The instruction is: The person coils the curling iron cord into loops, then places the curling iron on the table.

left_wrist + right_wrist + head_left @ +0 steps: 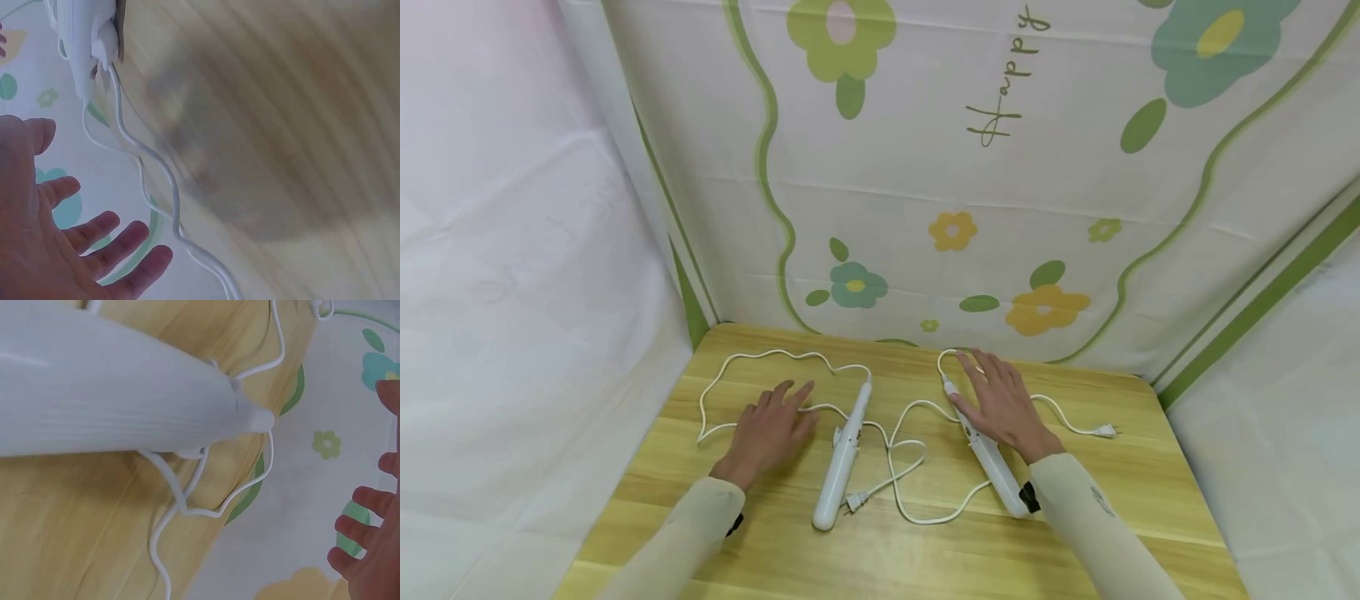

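Head view only: the "Happy" lettering (1007, 79), on the flowered cloth (880, 187).
Left wrist view only: the palm side of the left hand (31, 244).
Table (760, 546): pale wood; left iron (841, 467) and right iron (996, 471) lie on it, white cords (775, 352) looping around.
Room: cloth behind, white sheet (527, 317) at the left.
Left fingers: apart, holding nothing, near left iron.
Right hand (1003, 408): over right iron, fingers apart, gripping nothing; contact, cannot tell.

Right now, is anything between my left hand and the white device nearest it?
Only a stretch of thin white cord, lying on the tabletop between your left hand and the white device. Nothing bulkier is visible in that gap.
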A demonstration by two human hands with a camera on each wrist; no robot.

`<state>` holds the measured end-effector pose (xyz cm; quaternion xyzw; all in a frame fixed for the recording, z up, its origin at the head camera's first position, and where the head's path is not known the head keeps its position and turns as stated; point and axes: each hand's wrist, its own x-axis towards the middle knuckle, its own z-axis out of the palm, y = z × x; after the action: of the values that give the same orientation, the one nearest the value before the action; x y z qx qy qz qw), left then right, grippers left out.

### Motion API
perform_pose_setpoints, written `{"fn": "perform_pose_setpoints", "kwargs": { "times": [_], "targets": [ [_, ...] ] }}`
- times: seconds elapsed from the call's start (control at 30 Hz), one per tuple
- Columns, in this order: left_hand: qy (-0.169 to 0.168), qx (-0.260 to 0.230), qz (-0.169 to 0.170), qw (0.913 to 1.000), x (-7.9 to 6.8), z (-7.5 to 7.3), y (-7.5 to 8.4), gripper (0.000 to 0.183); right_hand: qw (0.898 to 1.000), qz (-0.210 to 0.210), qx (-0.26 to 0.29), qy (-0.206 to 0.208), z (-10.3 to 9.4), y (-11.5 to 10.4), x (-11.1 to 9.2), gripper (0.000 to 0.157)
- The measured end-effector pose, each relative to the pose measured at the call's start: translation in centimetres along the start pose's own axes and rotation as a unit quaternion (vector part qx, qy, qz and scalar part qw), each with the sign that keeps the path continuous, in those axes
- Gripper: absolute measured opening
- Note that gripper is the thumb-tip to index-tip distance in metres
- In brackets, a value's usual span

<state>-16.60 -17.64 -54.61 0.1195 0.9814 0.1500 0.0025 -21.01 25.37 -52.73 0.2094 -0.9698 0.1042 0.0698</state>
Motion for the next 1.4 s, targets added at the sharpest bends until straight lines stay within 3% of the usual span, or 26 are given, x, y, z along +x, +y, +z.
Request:
{"fn": "perform_pose_setpoints", "kwargs": {
  "times": [0.23, 0.53, 1.03, 1.4],
  "targets": [
    [0.001, -0.011, 0.004, 0.9999, -1.5, 0.8, 0.5, 0.06, 0.999, -0.031, -0.008, 0.024, 0.2, -0.7, 0.9, 0.075],
    [-0.004, -0.034, -0.001, 0.9994, -3.1, 1.5, 1.4, 0.062, 0.999, -0.052, -0.001, 0.006, 0.3, -1.8, 1.9, 0.074],
    [-0.048, -0.08, -0.045, 0.9946, -5.8, 2.3, 3.8, 0.068, 0.997, -0.077, -0.006, -0.008, 0.6, -3.3, 3.5, 0.075],
    [-0.054, -0.122, -0.068, 0.9887, -6.9, 3.8, 5.1, 0.084, 0.989, -0.14, -0.049, 0.026, 1.6, -4.6, 4.2, 0.073]
  ]
}}
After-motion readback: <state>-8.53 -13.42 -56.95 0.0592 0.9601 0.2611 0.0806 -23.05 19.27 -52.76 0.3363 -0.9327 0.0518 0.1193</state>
